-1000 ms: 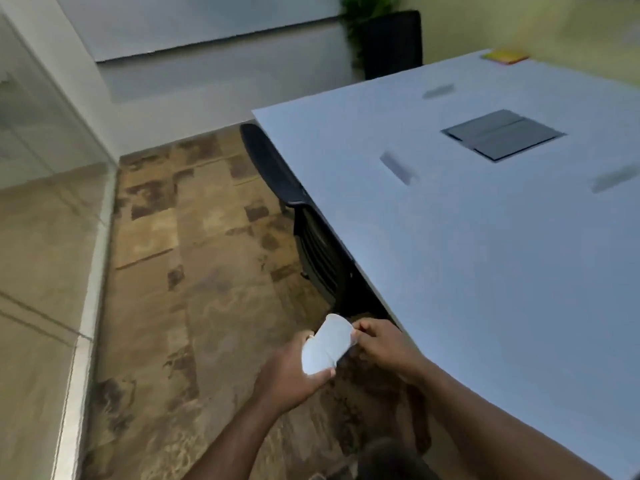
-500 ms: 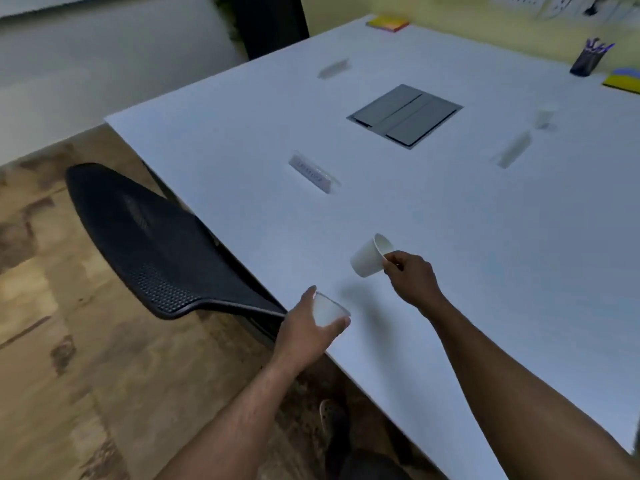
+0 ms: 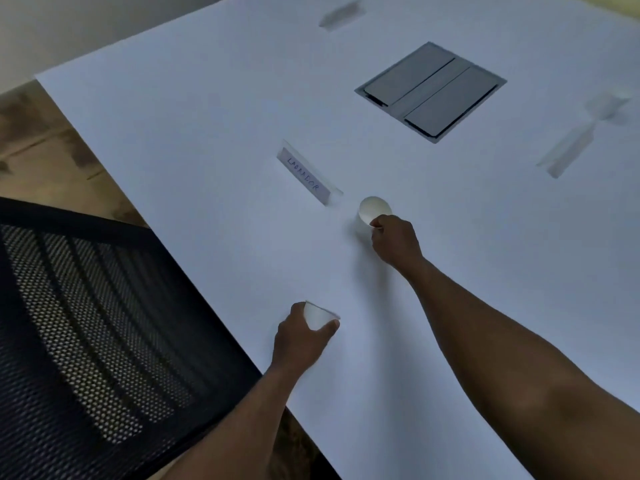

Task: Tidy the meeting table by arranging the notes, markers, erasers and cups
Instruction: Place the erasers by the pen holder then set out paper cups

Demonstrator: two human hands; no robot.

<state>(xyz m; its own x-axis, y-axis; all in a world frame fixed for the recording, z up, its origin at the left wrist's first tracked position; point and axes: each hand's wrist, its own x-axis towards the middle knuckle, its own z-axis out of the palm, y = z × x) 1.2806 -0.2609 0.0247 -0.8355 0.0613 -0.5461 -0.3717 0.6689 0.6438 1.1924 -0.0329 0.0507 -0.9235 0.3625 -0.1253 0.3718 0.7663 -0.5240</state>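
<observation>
My right hand [image 3: 394,242] pinches the rim of a white paper cup [image 3: 373,208], which stands upright on or just above the white table [image 3: 214,109], right of a folded name card [image 3: 306,176] with blue handwriting. My left hand [image 3: 301,337] is wrapped around a second white paper cup [image 3: 317,316] near the table's front edge. Whether this cup rests on the table I cannot tell.
A black mesh chair back [image 3: 86,323] stands against the table's left edge. A grey cable hatch [image 3: 431,91] is set into the tabletop. Blurred name cards lie at the far middle [image 3: 341,12] and right [image 3: 568,150], with a blurred cup [image 3: 607,103] behind the right one.
The two cups, held together beside the table a second ago, are now apart. My right hand carried its cup forward to the name card and turned it upright. The view swung over the table.
</observation>
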